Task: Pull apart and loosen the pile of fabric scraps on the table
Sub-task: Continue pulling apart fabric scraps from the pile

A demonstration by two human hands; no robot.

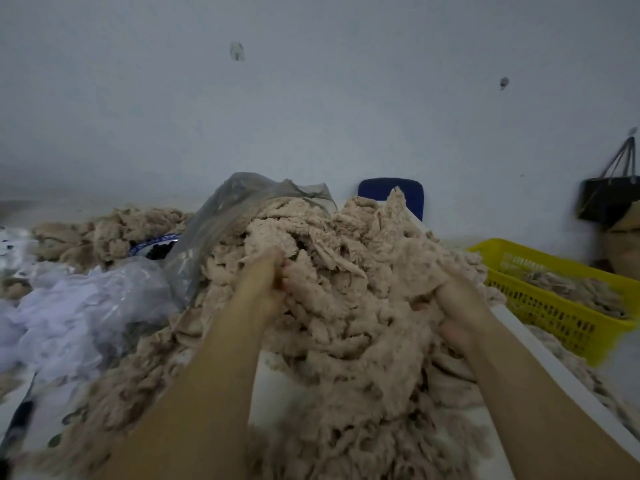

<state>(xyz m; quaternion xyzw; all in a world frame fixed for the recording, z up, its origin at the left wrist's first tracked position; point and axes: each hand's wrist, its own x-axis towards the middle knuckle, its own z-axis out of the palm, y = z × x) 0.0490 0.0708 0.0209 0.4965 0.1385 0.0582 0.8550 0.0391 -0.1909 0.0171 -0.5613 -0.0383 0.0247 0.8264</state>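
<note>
While it heaps fluffy, tangled and frayed across the middle of the frame, the beige pile of fabric scraps (346, 323) lies on a white desk (273, 382). The left grip (268, 282) curls its fingers round a clump near the top. The right grip (457, 306) digs bent fingers into the right flank. A yellow basket (554, 315) holding more scraps sits at right, a grey plastic bag (221, 216) at upper centre, and a pale wall (311, 98) behind.

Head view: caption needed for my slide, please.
A person's left hand and right hand grip the beige scrap pile beside a yellow basket.
</note>
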